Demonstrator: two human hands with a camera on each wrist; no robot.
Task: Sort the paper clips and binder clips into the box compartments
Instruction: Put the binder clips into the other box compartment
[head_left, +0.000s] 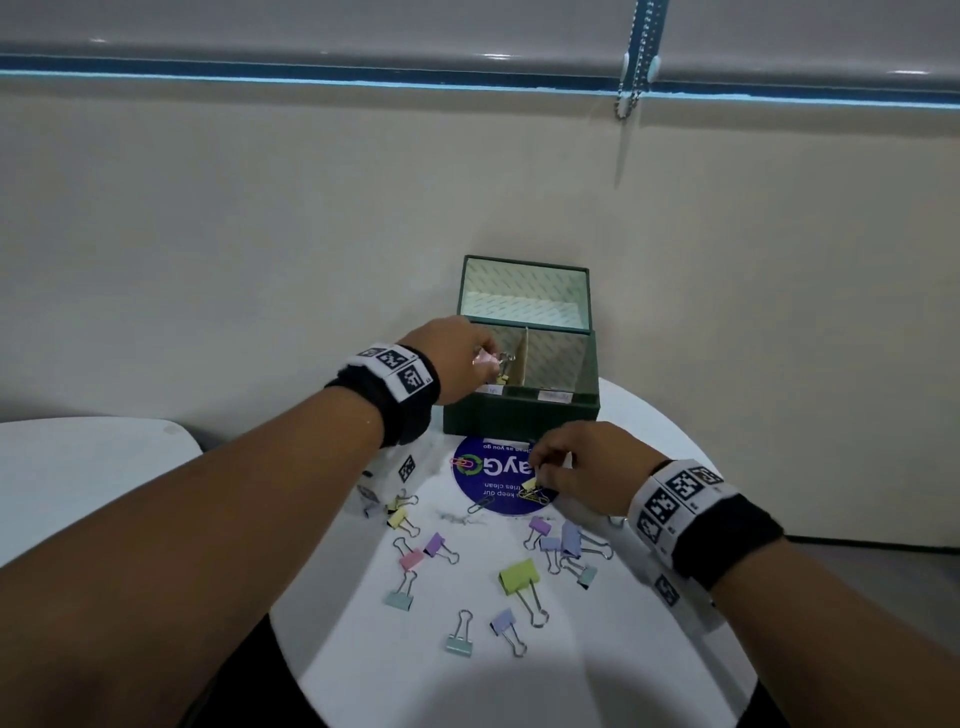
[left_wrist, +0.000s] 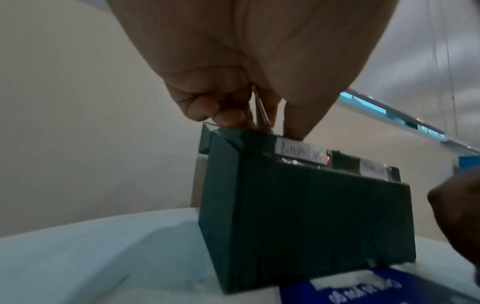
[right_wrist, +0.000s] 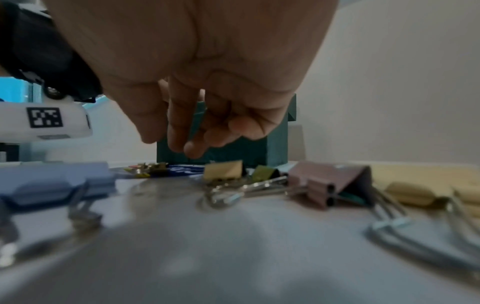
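Binder clips and paper clips lie scattered across the middle of the round white worktop (head_left: 597, 691). Her left hand (head_left: 457, 358) pinches a pink binder clip (head_left: 485, 359) over the left compartment of the open green box (head_left: 519, 415), which stands at the worktop's far edge. Her right hand (head_left: 582, 470) hovers with fingers curled down over a small yellow binder clip (head_left: 530, 485) on the blue round sticker (head_left: 498, 483) just before the box; I cannot tell whether it grips anything. A larger green binder clip (head_left: 519, 576) lies nearer the front edge.
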